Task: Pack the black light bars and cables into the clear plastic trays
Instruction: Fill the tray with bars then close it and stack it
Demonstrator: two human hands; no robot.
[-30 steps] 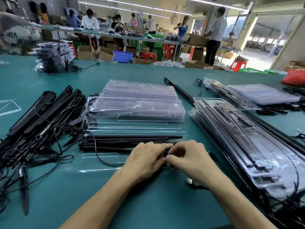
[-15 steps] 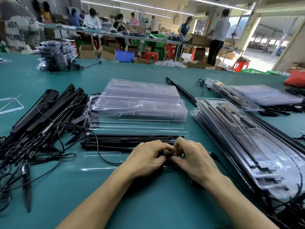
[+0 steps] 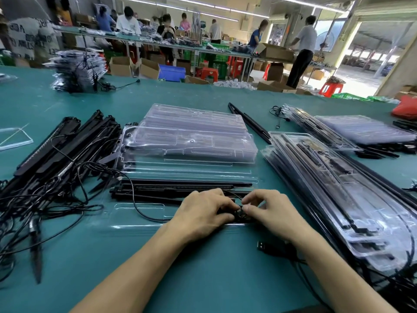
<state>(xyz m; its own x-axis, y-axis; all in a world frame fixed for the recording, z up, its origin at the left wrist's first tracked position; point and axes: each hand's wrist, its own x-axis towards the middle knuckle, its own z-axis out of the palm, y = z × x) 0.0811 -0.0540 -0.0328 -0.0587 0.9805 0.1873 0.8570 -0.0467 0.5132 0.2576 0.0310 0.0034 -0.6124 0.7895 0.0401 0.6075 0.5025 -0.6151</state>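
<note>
Both hands are held together at the centre of the head view, the left hand (image 3: 203, 211) and the right hand (image 3: 274, 213) each curled, and a small black cable bundle (image 3: 240, 214) is pinched between their fingertips. That bundle is held over the near part of an open clear tray (image 3: 140, 213), with black light bars (image 3: 180, 188) laid lengthwise in the tray just beyond the knuckles. Both forearms are stretched forward, palms down, over the green table (image 3: 203, 279).
</note>
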